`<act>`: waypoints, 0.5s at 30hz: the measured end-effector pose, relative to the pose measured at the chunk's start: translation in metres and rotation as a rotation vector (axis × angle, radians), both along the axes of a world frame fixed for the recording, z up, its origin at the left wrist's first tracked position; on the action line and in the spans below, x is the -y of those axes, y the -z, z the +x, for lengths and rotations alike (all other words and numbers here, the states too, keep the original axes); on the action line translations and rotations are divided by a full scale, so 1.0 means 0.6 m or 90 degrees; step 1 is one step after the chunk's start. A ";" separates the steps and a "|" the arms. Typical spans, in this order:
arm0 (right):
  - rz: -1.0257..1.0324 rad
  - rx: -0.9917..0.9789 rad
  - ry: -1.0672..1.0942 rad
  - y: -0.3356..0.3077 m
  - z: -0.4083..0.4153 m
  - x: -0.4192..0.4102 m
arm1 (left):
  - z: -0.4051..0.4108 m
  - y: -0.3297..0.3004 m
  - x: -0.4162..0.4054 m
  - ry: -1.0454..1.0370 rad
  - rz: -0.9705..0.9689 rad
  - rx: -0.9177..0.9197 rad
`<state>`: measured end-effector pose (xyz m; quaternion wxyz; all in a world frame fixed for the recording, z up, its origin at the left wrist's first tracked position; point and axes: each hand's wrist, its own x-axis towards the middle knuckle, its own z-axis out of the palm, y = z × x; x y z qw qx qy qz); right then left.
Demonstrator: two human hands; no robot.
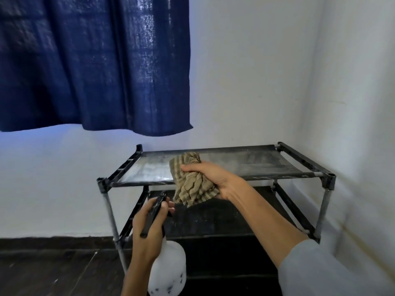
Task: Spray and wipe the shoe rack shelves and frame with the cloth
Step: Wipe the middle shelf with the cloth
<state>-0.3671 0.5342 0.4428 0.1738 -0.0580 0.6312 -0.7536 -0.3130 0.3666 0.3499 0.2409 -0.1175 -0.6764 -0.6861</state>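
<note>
Shoe rack (215, 182) in a room corner, against white walls (256, 71): black frame, grey metal legs, dark fabric shelves. Top shelf (245, 165) dusty and streaked, paler and wet-looking toward its left end. Lower shelf (213, 218) darker, speckled with dust, partly hidden behind both arms.

Right hand (211, 178) over the front edge of the top shelf, fingers curled round a bunched cloth (190, 180). Cloth beige with darker stripes, crumpled, upper part over the shelf surface, lower part hanging down past the front rail. Whether the cloth touches the shelf: cannot tell. Grey sleeve (331, 272) on the right forearm, at lower right.

Left hand (149, 229) lower and to the left, in front of the rack's left front leg, gripping a spray bottle (166, 268) at the neck, fingers wrapped round the black trigger head (155, 212). Nozzle pointing up and away, toward the rack and just beside the hanging end of the cloth. Bottle body white and translucent-looking, tilted, bottom toward the camera, a few dark specks near the base. Liquid level inside: not readable.

Dark blue curtain (94, 60) hanging at upper left, hem well above the rack. Dark floor (53, 270) below, with a dark skirting band along the wall's foot.
</note>
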 end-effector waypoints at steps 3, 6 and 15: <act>0.042 0.051 -0.004 0.035 0.032 0.002 | 0.007 0.002 0.028 0.012 0.017 0.022; 0.084 0.110 0.021 0.076 0.057 0.007 | 0.010 0.006 0.053 0.011 0.019 0.065; 0.198 0.182 0.161 0.170 -0.010 0.060 | -0.002 0.049 0.112 -0.043 0.043 0.157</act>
